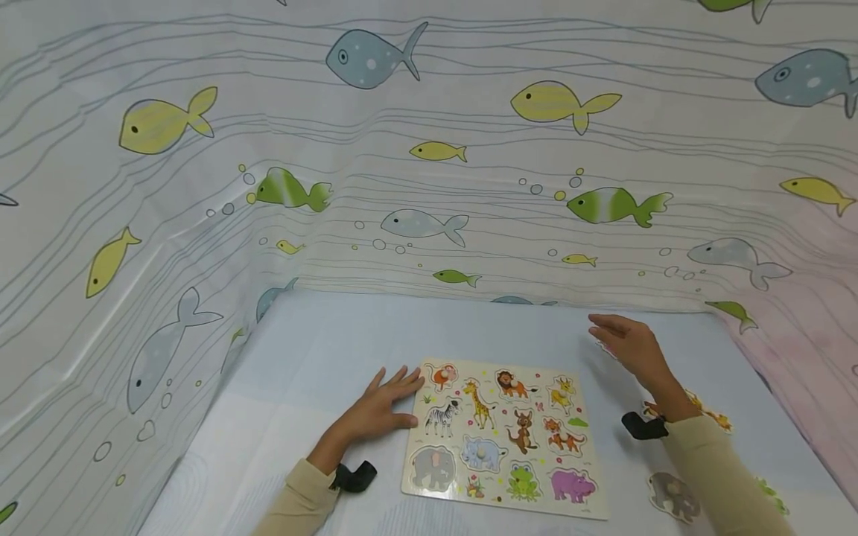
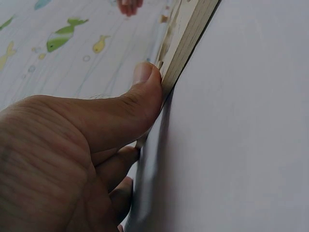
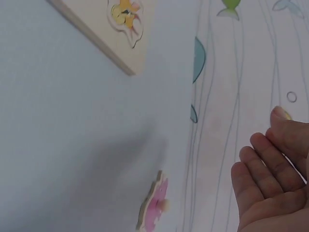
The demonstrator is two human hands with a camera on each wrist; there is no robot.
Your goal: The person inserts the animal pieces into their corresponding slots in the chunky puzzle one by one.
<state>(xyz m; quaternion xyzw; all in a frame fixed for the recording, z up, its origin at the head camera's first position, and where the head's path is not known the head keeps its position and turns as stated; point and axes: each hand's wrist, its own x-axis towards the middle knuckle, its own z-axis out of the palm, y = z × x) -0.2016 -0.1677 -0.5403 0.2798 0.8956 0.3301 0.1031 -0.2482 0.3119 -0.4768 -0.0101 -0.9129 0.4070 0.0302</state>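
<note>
A wooden animal puzzle board (image 1: 462, 500) lies flat on the table, printed with a zebra, giraffe, lion and other animals. My left hand (image 1: 377, 408) touches its left edge with fingers spread; in the left wrist view the thumb (image 2: 145, 79) rests against the wooden side. To the right of the board, my right hand (image 1: 630, 346) is raised over the table, and its palm and fingers (image 3: 270, 169) look unoccupied in the right wrist view. Below it lies a pink puzzle piece (image 3: 155, 205) with a small knob, mostly hidden by the hand in the head view.
A loose elephant piece (image 1: 673, 496) lies right of the board. Partly behind the right forearm are an orange-yellow piece (image 1: 713, 413) and a green piece (image 1: 772, 495). Fish-patterned sheeting (image 1: 415, 186) stands around the table's back and sides.
</note>
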